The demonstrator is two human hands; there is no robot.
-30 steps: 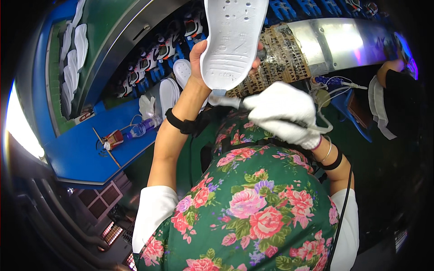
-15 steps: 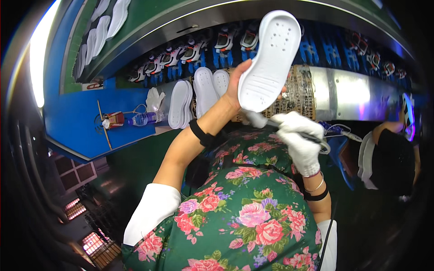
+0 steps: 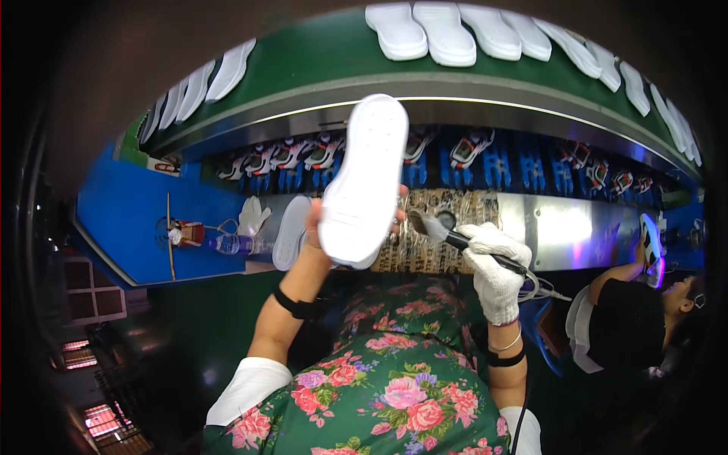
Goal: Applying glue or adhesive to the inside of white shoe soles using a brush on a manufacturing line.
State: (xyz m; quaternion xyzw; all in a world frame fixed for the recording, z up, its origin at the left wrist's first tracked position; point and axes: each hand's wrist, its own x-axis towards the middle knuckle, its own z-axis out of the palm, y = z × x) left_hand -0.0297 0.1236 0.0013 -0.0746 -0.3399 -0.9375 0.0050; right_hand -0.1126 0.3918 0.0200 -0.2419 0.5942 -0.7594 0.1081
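My bare left hand point(image 3: 314, 224) grips a white shoe sole point(image 3: 368, 174) by its lower half. The sole is held upright above the bench, its broad face toward me, with small holes near the top and ridges lower down. My right hand point(image 3: 494, 267), in a white knit glove, is closed around a black-handled brush point(image 3: 456, 240). The brush has a pale neck and a brownish tip, which points left toward the sole and stays apart from it. Below the brush tip lies a patterned, plastic-covered patch point(image 3: 425, 258) on the bench.
White soles line the green conveyor point(image 3: 318, 72) above. Shoe uppers point(image 3: 470, 148) stand on blue racks behind the bench. Another sole point(image 3: 290, 235), a white glove point(image 3: 252, 216) and a bottle point(image 3: 226, 243) are at left. A co-worker point(image 3: 629, 318) sits at right beside the metal benchtop point(image 3: 561, 227).
The view has shifted, showing more of the conveyor. The sole has moved left and lower in the picture. My right hand has turned, and the brush now shows clearly.
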